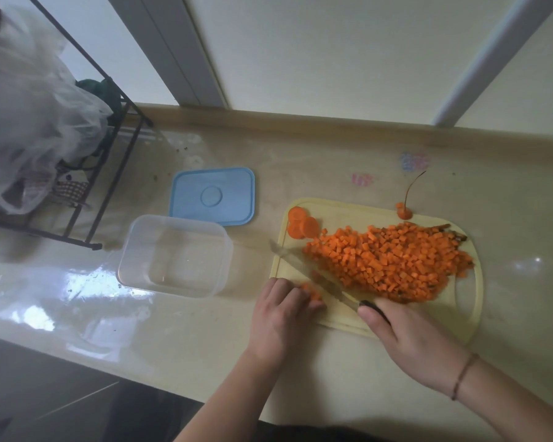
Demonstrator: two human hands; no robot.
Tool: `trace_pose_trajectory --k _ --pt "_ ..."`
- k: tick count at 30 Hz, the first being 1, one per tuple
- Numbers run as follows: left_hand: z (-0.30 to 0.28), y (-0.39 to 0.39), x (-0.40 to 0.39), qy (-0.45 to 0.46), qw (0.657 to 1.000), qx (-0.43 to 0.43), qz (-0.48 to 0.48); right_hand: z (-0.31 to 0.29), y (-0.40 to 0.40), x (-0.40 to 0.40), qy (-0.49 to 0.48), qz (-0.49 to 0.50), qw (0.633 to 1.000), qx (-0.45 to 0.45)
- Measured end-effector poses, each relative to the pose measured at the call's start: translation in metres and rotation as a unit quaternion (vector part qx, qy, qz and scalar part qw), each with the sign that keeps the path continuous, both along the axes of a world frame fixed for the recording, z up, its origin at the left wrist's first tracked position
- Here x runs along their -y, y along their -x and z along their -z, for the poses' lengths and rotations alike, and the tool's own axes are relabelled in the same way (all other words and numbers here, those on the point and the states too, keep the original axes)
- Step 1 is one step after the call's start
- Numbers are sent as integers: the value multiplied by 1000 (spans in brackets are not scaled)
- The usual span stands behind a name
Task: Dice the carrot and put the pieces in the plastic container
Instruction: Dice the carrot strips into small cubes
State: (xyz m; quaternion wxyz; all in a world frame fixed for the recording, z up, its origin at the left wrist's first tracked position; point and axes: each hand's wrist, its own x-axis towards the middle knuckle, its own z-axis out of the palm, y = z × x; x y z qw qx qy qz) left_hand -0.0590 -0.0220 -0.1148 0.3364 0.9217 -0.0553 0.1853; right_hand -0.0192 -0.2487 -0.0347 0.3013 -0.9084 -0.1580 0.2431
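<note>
A big heap of diced carrot (393,263) covers the pale yellow cutting board (466,301). Three carrot rounds (302,226) lie at the board's far left corner, and the carrot tip with its thin root (404,213) sits at the far edge. My left hand (281,317) holds a small carrot piece (310,290) down at the board's near left corner, fingers curled over it. My right hand (409,339) grips the dark handle of a knife (316,277), whose blade lies across the board beside that piece. The clear plastic container (173,255) stands left of the board with nothing in it.
The container's blue lid (213,196) lies flat behind the container. A black wire rack (103,173) with a plastic bag (29,122) stands at the far left. The glossy counter runs to a raised back edge (300,122) under the window.
</note>
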Motion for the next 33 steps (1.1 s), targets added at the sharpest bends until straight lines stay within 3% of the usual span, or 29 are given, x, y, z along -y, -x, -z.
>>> trace_pose_trajectory --k 21,26,33 --pt "-8 -11 3 -48 998 -27 10 -11 8 19 -37 36 999 -13" --pt "-15 -10 3 -18 999 -39 4 -12 11 22 -35 41 998 -13" --pt "-13 1 -6 -48 992 1 115 -16 24 25 -29 32 998 -33"
